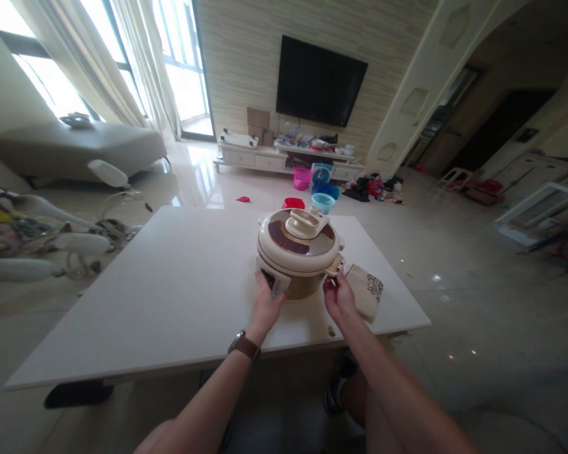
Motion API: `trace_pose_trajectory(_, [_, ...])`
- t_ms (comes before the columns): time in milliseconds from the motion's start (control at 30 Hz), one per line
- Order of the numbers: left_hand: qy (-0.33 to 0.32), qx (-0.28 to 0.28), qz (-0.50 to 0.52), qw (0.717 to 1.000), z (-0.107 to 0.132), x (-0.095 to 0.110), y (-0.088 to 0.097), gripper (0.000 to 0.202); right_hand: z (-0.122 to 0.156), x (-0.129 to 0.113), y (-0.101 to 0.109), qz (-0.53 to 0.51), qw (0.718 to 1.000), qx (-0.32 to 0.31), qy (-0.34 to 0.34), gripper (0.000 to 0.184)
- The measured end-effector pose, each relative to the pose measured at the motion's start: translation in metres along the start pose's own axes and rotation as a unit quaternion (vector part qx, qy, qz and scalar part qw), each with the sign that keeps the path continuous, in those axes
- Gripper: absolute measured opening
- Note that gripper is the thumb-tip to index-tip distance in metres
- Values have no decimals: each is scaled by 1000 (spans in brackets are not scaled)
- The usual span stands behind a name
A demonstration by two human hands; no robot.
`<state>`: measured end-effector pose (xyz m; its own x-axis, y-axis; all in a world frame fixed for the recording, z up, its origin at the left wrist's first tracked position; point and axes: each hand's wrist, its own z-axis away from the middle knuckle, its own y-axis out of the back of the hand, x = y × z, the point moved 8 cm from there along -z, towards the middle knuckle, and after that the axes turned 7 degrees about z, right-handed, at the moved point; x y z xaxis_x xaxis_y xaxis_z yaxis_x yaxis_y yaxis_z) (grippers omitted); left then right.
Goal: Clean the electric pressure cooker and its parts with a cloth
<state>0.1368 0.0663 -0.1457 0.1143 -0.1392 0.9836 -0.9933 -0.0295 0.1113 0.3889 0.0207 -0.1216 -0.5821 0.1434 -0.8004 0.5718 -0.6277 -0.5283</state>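
A cream and brown electric pressure cooker (299, 247) with its lid on stands near the front right of a white table (180, 290). My left hand (267, 304), with a watch on the wrist, grips the cooker's front left side by the control panel. My right hand (338, 296) presses against the cooker's right side just below a small side handle. A beige cloth with a dark pattern (366, 291) lies on the table right beside my right hand.
A TV (319, 81) hangs over a low cluttered stand (284, 157). Pink, blue and red baskets (312, 186) sit on the glossy floor beyond the table. A grey sofa (76, 148) is at the left, clutter at the far left, shelving at the right.
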Motion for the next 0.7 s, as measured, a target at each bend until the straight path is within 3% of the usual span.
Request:
trace_pose_trajectory(133, [-3, -29, -42, 999, -18, 8, 19, 117, 11, -7, 9, 57, 997, -57, -1, 21])
trace_pose_trajectory(233, [-10, -18, -56, 998, -15, 11, 14, 125, 0, -31, 11, 79, 995, -55, -7, 28])
trace_pose_trajectory(400, [-9, 5, -78, 997, -8, 10, 3, 115, -14, -58, -1, 127, 989, -64, 31, 32])
trace_pose_trajectory(600, [7, -2, -80, 997, -25, 10, 18, 119, -7, -47, -5, 137, 985, -42, 97, 39])
trace_pose_trajectory(700, [22, 1, -97, 995, -42, 11, 36, 107, 7, -27, -12, 144, 982, -43, 114, 45])
